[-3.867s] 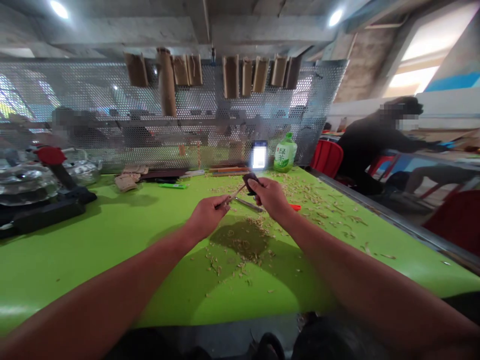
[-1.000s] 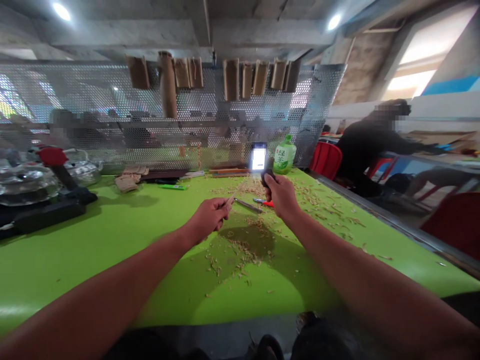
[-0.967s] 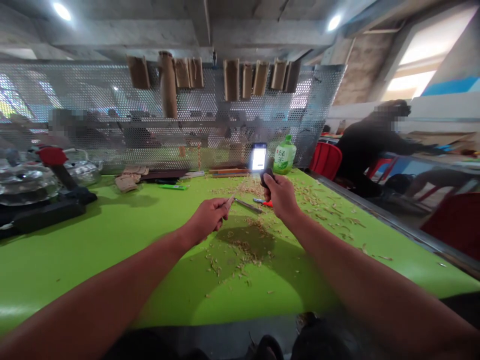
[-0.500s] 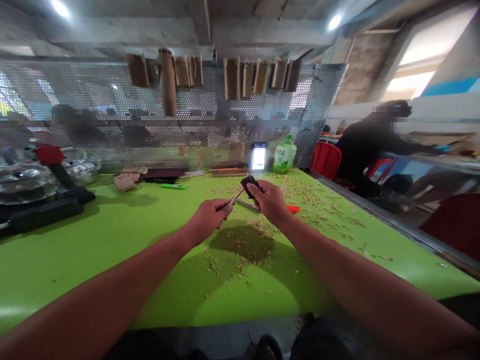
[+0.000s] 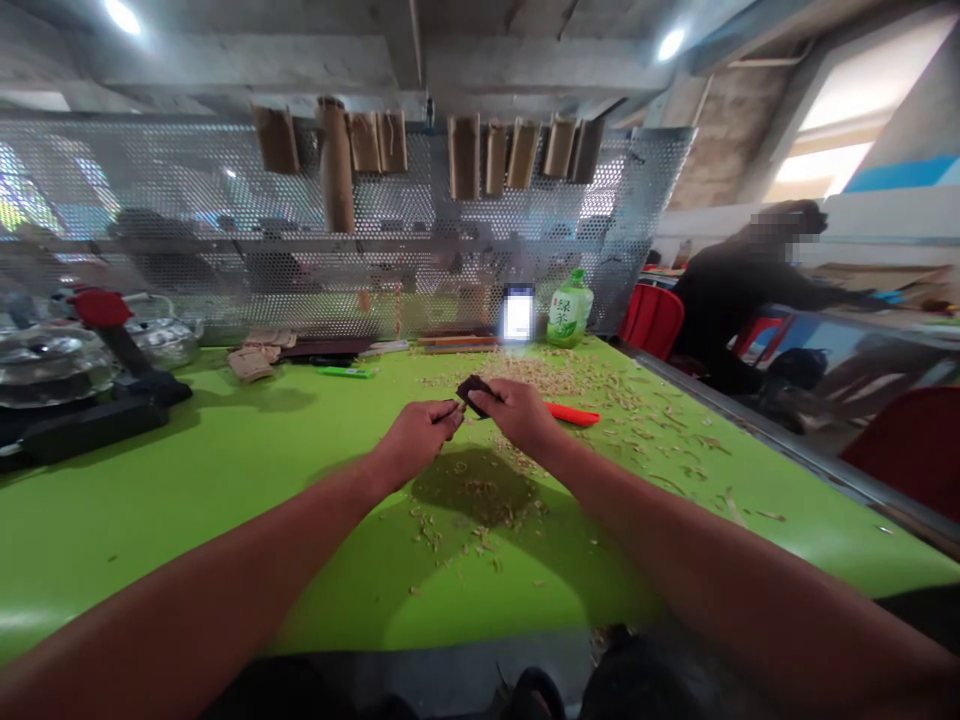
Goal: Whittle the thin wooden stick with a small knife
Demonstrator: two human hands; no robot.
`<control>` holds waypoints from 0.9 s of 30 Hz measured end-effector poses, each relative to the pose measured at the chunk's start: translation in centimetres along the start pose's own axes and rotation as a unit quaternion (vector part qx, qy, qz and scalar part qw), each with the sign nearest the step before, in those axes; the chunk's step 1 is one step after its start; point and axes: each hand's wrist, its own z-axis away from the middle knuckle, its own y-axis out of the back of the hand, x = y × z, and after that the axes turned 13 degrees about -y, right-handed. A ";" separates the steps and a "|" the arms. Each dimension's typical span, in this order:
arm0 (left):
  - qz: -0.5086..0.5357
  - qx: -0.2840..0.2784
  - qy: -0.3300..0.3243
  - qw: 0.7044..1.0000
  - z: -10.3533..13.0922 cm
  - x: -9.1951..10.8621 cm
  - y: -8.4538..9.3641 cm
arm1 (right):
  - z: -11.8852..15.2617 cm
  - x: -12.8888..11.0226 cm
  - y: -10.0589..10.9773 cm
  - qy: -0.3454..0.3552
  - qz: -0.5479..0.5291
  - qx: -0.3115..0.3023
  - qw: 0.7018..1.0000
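Note:
My left hand (image 5: pixel 415 440) is closed around a thin wooden stick, mostly hidden now by the fingers and the dark piece beside them. In my right hand (image 5: pixel 520 412), pinched between thumb and fingers, is a dark brown folded piece of sandpaper (image 5: pixel 472 393). The sandpaper meets the stick right at my left fingertips, so the two hands are almost touching. Behind my right wrist lies a knife with an orange-red handle (image 5: pixel 574 414); my hand covers the rest of it. Pale wood shavings (image 5: pixel 487 490) are scattered on the green tabletop (image 5: pixel 225 520) below both hands.
A green utility knife (image 5: pixel 345 372) and brown cloth pieces (image 5: pixel 255 360) lie at the back left. A lit phone (image 5: pixel 517 313) and a green-tea bottle (image 5: pixel 569 310) stand against the perforated metal screen (image 5: pixel 427 240). A black clamp-like tool (image 5: pixel 105 420) is at left; a person (image 5: pixel 735 280) sits at right.
My right hand has slid the sandpaper left and down along the stick to my left fingertips. More of the orange-red handle shows. My left hand has barely moved.

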 end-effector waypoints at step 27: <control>-0.098 0.006 -0.048 0.994 0.0 0.2 0.1 | -0.6 0.7 0.1 -0.012 0.007 0.015 1.000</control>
